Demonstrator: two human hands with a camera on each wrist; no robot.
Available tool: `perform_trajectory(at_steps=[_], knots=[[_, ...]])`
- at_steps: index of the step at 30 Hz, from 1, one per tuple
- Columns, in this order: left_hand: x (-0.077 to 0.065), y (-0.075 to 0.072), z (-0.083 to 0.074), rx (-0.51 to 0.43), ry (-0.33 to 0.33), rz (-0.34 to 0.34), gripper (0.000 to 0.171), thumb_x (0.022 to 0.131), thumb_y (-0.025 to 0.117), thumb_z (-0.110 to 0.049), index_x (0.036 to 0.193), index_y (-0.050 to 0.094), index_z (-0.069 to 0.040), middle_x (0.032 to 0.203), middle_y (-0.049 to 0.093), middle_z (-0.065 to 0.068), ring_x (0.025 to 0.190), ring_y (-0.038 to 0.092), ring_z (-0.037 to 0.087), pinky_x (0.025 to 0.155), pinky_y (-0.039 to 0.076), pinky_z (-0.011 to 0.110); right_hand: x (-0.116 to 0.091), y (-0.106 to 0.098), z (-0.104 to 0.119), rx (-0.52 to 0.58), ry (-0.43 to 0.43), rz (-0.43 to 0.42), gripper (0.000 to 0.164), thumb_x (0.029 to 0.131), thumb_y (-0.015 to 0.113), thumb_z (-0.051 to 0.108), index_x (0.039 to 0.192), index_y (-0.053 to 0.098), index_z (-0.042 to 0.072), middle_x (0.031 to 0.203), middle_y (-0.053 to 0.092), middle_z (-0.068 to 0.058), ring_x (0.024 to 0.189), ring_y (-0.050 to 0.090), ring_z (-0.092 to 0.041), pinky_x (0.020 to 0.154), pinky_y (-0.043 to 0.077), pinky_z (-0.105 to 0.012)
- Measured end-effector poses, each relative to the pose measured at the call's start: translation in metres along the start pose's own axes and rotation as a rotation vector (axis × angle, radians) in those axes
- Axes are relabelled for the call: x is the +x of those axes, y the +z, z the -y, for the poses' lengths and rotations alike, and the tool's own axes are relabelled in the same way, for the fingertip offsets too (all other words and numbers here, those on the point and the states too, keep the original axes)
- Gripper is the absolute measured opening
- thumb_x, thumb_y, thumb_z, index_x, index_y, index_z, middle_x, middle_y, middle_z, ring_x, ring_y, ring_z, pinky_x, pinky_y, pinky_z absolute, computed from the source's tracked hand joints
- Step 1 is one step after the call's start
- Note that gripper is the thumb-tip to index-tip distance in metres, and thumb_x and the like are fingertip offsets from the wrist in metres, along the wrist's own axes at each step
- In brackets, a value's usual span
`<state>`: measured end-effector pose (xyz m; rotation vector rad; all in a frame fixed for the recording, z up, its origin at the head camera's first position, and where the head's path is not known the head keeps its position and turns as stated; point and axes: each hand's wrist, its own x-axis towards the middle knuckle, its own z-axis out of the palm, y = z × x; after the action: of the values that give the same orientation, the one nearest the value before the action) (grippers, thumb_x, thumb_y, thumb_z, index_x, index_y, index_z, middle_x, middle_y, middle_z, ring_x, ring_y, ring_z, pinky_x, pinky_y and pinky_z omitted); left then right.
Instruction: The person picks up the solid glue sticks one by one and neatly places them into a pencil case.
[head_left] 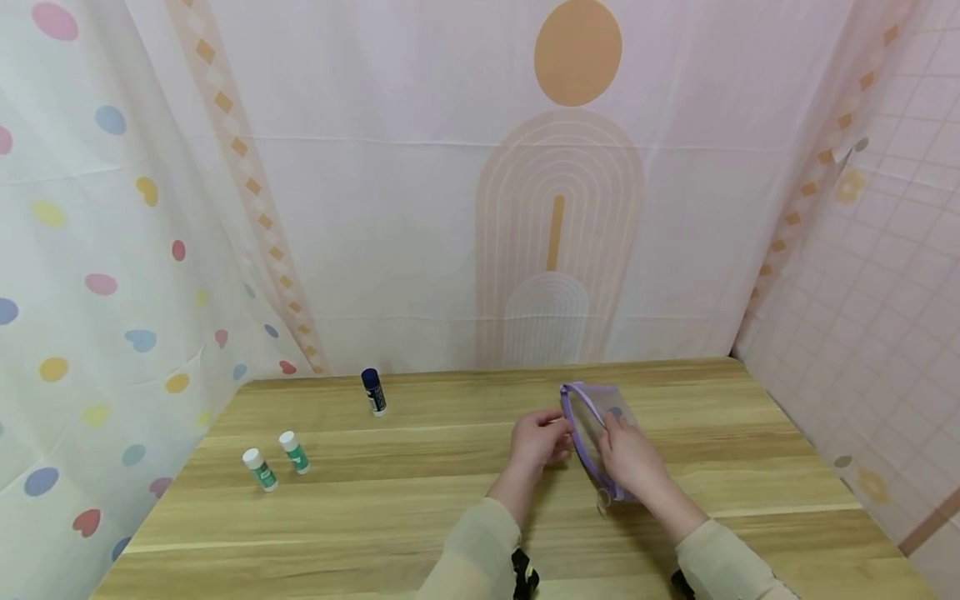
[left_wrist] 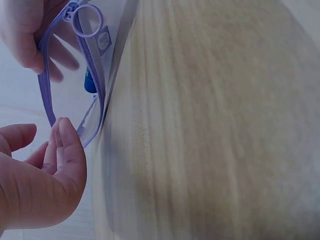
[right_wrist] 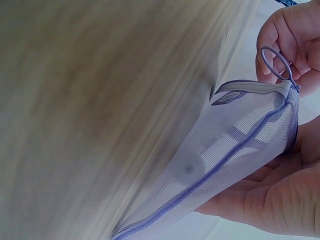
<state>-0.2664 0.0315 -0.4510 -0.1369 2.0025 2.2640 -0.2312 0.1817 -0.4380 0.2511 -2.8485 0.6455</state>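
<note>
A purple-edged mesh zip pouch (head_left: 627, 405) is tilted above the right part of the table, its zip undone and its mouth spread. My right hand (head_left: 633, 457) grips the mouth's edge, with some fingers inside the mouth in the left wrist view. My left hand (head_left: 537, 439) is at the opposite edge; its fingertips meet the zip band (left_wrist: 45, 95) while the thumb stands apart. A round zip pull (left_wrist: 87, 21) hangs at one end of the zip. Inside the pouch shows a blue cylindrical end (left_wrist: 90, 81); the rest of that item is hidden.
On the left of the wooden table (head_left: 420, 517) stand two green glue sticks with white caps, one (head_left: 260, 470) beside the other (head_left: 295, 452). A dark blue glue stick (head_left: 373, 392) stands farther back. Patterned curtains (head_left: 390, 208) enclose the table's back and sides.
</note>
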Motion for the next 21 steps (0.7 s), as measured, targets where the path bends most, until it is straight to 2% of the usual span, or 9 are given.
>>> perform_trajectory(at_steps=[8, 13, 18, 21], knots=[[-0.001, -0.006, -0.006, -0.007, 0.043, -0.014, 0.037, 0.085, 0.066, 0.001, 0.121, 0.063, 0.012, 0.084, 0.07, 0.009, 0.066, 0.065, 0.014, 0.06, 0.06, 0.031, 0.0, -0.002, 0.002, 0.003, -0.011, -0.013, 0.025, 0.099, 0.045, 0.006, 0.115, 0.056, -0.011, 0.117, 0.056, -0.042, 0.103, 0.058, -0.055, 0.086, 0.051, -0.062], [0.0, -0.011, -0.01, -0.001, 0.087, -0.041, 0.036, 0.085, 0.067, 0.001, 0.118, 0.064, 0.013, 0.083, 0.07, 0.007, 0.065, 0.063, 0.01, 0.061, 0.059, 0.031, 0.0, 0.0, 0.0, 0.019, -0.025, -0.038, 0.027, 0.098, 0.045, 0.006, 0.115, 0.056, -0.012, 0.117, 0.055, -0.043, 0.105, 0.057, -0.057, 0.087, 0.05, -0.064], [-0.001, -0.016, -0.015, -0.012, 0.087, -0.065, 0.036, 0.085, 0.069, -0.002, 0.119, 0.065, 0.01, 0.085, 0.071, 0.007, 0.066, 0.064, 0.009, 0.063, 0.059, 0.029, 0.0, 0.0, 0.0, 0.024, -0.026, -0.043, 0.027, 0.098, 0.045, 0.006, 0.114, 0.056, -0.013, 0.118, 0.054, -0.044, 0.107, 0.055, -0.057, 0.089, 0.048, -0.065], [-0.004, -0.018, -0.018, -0.025, 0.093, -0.069, 0.036, 0.084, 0.07, -0.003, 0.118, 0.066, 0.008, 0.086, 0.07, 0.006, 0.067, 0.063, 0.009, 0.063, 0.058, 0.028, 0.0, -0.001, 0.001, 0.024, -0.01, -0.015, 0.028, 0.099, 0.044, 0.006, 0.116, 0.056, -0.013, 0.121, 0.053, -0.044, 0.11, 0.054, -0.057, 0.092, 0.047, -0.065]])
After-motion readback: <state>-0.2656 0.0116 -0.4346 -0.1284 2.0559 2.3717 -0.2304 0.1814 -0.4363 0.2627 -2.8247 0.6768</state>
